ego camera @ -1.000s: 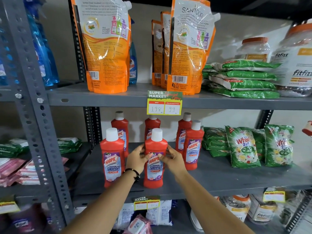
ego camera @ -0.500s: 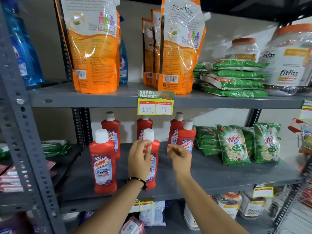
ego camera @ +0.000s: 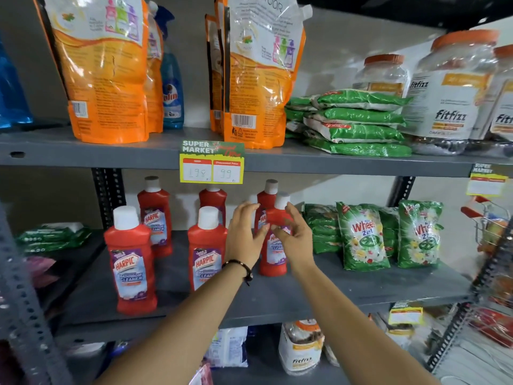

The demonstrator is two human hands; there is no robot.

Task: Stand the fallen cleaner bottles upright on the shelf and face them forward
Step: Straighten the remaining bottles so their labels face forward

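Several red Harpic cleaner bottles with white caps stand upright on the grey middle shelf (ego camera: pixel 347 284). The front left bottle (ego camera: pixel 130 265) and the front middle bottle (ego camera: pixel 206 245) show their labels forward. Three more stand behind them, among them the back left bottle (ego camera: pixel 155 218). My left hand (ego camera: pixel 244 234) and my right hand (ego camera: pixel 293 237) flank the front right bottle (ego camera: pixel 273 259), fingers spread at its shoulder and label. Neither hand closes around it. My hands hide most of its label.
Green Wheel detergent packs (ego camera: pixel 361 237) stand right of the bottles. A price tag (ego camera: pixel 212 162) hangs from the upper shelf, which carries orange refill pouches (ego camera: pixel 255 79), green packets and jars. A metal upright (ego camera: pixel 16 301) stands at the left. A small shopping cart (ego camera: pixel 488 220) is at the right.
Both hands let go of the front middle bottle and moved right to the front right bottle. The view has shifted right and closer.
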